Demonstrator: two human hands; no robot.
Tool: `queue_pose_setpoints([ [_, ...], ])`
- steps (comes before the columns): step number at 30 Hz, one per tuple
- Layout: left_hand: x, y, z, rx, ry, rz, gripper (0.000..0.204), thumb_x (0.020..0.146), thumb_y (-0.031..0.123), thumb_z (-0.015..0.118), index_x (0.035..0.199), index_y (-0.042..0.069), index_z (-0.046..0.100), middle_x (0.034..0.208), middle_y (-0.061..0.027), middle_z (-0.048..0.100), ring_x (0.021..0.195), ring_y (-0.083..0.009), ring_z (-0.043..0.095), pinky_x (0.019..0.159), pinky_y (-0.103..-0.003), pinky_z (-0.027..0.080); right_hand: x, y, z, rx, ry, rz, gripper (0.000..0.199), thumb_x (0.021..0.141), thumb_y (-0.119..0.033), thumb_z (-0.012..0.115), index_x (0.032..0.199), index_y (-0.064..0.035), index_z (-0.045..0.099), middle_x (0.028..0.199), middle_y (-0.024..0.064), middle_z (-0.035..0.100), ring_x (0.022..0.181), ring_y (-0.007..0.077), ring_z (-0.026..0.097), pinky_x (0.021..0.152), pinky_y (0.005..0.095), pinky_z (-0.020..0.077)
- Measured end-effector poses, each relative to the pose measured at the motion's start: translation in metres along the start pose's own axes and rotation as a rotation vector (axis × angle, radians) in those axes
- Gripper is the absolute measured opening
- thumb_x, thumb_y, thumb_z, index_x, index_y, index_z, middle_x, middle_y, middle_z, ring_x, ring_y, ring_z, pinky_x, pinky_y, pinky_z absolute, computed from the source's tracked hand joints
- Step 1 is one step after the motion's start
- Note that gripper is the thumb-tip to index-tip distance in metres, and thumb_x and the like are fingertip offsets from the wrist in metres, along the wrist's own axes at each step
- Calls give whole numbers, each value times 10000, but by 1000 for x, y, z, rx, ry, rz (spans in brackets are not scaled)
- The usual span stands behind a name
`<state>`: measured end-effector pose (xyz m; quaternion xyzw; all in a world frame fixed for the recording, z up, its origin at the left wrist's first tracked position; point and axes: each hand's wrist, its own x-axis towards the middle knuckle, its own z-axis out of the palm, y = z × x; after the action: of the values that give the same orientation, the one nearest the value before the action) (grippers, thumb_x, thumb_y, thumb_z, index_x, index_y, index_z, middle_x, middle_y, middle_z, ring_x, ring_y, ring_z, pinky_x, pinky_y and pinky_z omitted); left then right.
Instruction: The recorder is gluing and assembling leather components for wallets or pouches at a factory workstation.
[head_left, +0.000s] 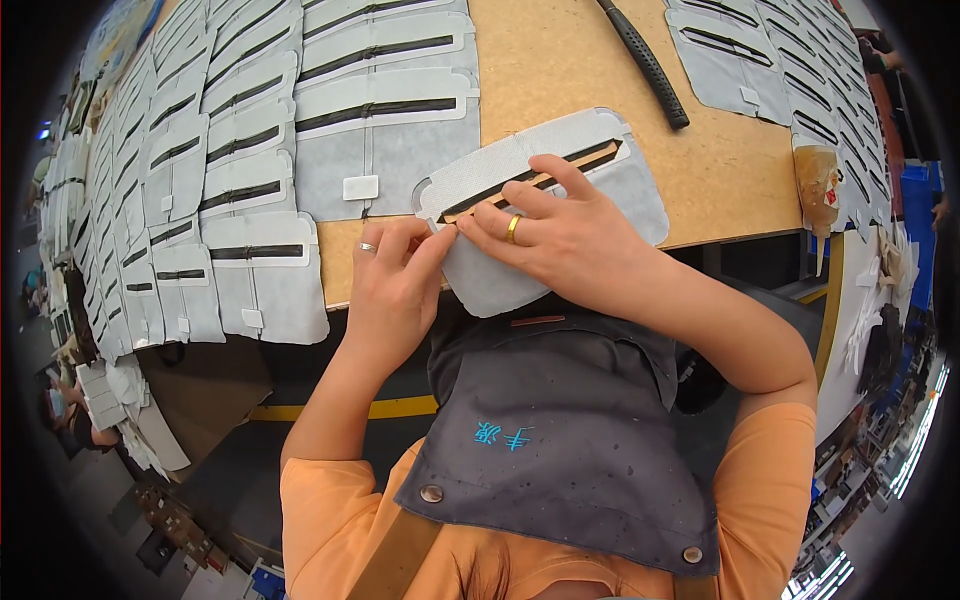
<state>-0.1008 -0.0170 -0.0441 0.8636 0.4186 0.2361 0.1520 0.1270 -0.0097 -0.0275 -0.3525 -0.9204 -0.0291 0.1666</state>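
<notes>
A light grey panel (490, 275) lies slanted at the table's front edge, its lower part reaching over the edge. A long slot with a black border (610, 150) runs across it, and tan tabletop shows through the opening. My left hand (385, 295), with a silver ring, has thumb and forefinger pinched at the slot's left end. Spread across the panel, the fingers of my right hand (580, 240), with a gold ring, rest along the slot. My right thumb is close to the left fingertips. What lies under the fingertips is hidden.
Overlapping rows of similar grey panels (390, 170) cover the table's left side; more panels (725, 60) lie at the far right. A tool's black textured handle (648, 70) rests on the tan tabletop (560, 60). An amber squeeze bottle (817, 190) hangs nozzle down at the right edge.
</notes>
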Motion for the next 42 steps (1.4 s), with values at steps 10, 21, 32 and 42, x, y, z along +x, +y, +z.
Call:
queue_pose_setpoints([
  [10,20,16,4,-30,12,40,324,748,-18,630,1064,51,635,1036,-62,586,939,-256,542,822,-367,381,-30,43,-25,41,119,304,259,787,-16,604,1032,-87,651,969,14,630,993,217,574,923,397,403],
  [21,31,53,34,31,-113,162,387,845,58,618,1225,-5,577,1300,-154,551,1183,-315,528,985,-409,407,31,173,14,54,-160,1112,476,963,-208,569,1405,-78,452,1366,194,516,1179,366,555,965,420,468],
  [32,23,43,30,-141,-88,180,311,813,16,660,1119,-14,610,1175,-144,593,1164,-322,563,955,-401,449,-89,10,-64,202,-365,488,601,853,24,568,1416,-172,489,722,95,573,535,212,546,501,331,439],
  [42,55,34,4,-313,-215,91,204,846,3,628,1049,6,615,1055,-155,604,980,-322,607,819,-391,489,-105,2,-42,392,-102,669,617,882,-63,577,1448,-260,431,646,140,550,517,286,576,492,395,464],
])
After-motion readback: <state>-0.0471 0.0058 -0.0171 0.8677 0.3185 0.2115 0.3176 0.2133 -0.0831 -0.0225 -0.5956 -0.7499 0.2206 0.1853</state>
